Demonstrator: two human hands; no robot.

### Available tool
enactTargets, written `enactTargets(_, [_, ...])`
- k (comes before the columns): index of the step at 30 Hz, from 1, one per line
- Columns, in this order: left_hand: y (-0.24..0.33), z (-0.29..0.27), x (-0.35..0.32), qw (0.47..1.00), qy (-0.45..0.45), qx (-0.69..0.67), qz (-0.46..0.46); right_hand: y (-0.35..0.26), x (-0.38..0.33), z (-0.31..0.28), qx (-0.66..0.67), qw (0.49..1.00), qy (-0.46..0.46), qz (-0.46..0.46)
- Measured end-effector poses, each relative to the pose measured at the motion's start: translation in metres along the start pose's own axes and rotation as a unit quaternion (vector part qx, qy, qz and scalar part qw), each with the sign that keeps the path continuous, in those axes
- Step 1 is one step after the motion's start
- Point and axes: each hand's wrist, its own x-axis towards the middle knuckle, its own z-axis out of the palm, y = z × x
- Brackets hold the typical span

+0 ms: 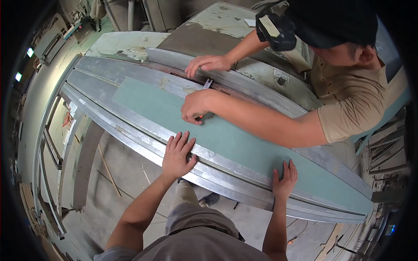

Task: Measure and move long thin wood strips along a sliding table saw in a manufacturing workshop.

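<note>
A long green board (pixel 244 137) lies flat on a metal machine table (pixel 93 65). My left hand (pixel 177 154) rests palm down with its fingers spread, across the table's near metal rail (pixel 130 132). Its fingertips come up to the board's near edge. Farther right, my right hand (pixel 285 180) lies at the same edge, with fingers stretched onto the board and the thumb apart. Neither hand grips anything. Opposite me, a co-worker leans over the board. One co-worker's hand (pixel 196 104) is low over its surface, and the other (pixel 209 64) is near a slotted part with a small clamp-like piece (pixel 208 82).
A raised metal fence (pixel 265 98) runs along the far side. Beyond it stands a worn machine bed (pixel 209 26). Metal framework (pixel 48 143) is at the left, and a thin wooden strip (pixel 109 169) lies on the floor below the table.
</note>
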Motion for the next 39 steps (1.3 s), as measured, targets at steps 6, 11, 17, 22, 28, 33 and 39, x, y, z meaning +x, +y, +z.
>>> enactTargets(6, [-0.003, -0.005, 0.006, 0.999, -0.036, 0.000, 0.003, -0.007, 0.003, -0.002, -0.012, 1.000, -0.015, 0.002])
enactTargets(11, [-0.007, -0.009, 0.013, 0.997, -0.079, -0.011, 0.004, -0.046, -0.009, 0.016, -0.026, 0.998, -0.007, 0.065])
enactTargets(17, [-0.046, -0.012, 0.031, 0.990, -0.081, -0.062, 0.095, -0.131, 0.000, 0.032, -0.024, 0.997, -0.037, 0.061])
enactTargets(22, [-0.072, -0.016, 0.047, 0.975, -0.114, -0.123, 0.148, -0.134, 0.006, 0.032, -0.014, 0.996, -0.042, 0.076])
enactTargets(28, [-0.066, -0.006, 0.058, 0.934, -0.180, -0.187, 0.244, -0.133, 0.004, 0.033, -0.012, 0.996, -0.038, 0.083])
enactTargets(33, [-0.012, 0.029, 0.078, 0.771, -0.231, -0.355, 0.475, -0.133, 0.005, 0.032, -0.006, 0.995, -0.046, 0.092])
enactTargets(39, [0.069, 0.065, 0.078, 0.573, -0.294, -0.429, 0.633, -0.133, 0.008, 0.034, -0.011, 0.994, -0.054, 0.093])
